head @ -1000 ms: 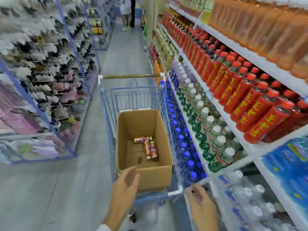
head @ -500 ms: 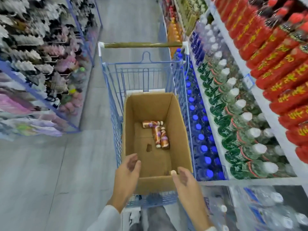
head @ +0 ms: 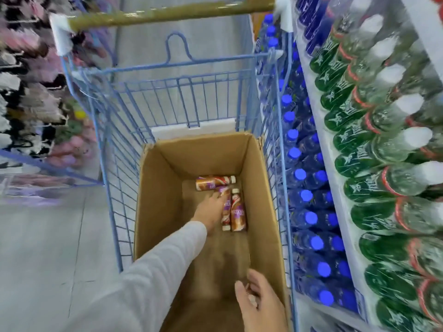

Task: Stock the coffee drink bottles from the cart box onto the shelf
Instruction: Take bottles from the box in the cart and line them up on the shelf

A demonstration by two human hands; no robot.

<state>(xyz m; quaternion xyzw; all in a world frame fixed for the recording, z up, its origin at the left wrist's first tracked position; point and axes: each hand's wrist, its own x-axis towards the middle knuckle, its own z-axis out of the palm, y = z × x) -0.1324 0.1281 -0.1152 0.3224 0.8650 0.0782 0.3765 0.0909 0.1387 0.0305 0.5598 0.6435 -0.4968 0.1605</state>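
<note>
Three coffee drink bottles (head: 230, 202), all lying flat; brown-orange and white swirl labels with a purple patch, cream caps. They lie on the floor of the cardboard box (head: 271, 212), toward its far end; the box sits in the blue wire cart (head: 124, 164).

One crosswise bottle (head: 215, 182) lies farthest away, cap to the right. Just nearer are two lengthwise, side by side and touching: left bottle (head: 226, 212) with its cap at the near end, right bottle (head: 238, 213) with its cap at the far end.

Left hand (head: 209, 209) is down inside the box, grey sleeve (head: 153, 271) behind it; fingers stretched forward, not curled. The fingertips (head: 218, 194) rest on the far end of the left bottle, just short of the crosswise one. The right bottle lies just beside the hand, apart from it.

Right hand (head: 260, 300) is over the box's near right corner, well apart from all three bottles; fingers loosely curled. It is blurred, so I cannot tell whether it holds anything.

Counts: three coffee bottles, one box, one cart, two hands.

The shelf (head: 354, 257) runs along the right side. It carries green bottles (head: 354, 137) with white caps above and blue-capped bottles (head: 299, 174) below, too many and too blurred to count.
</note>
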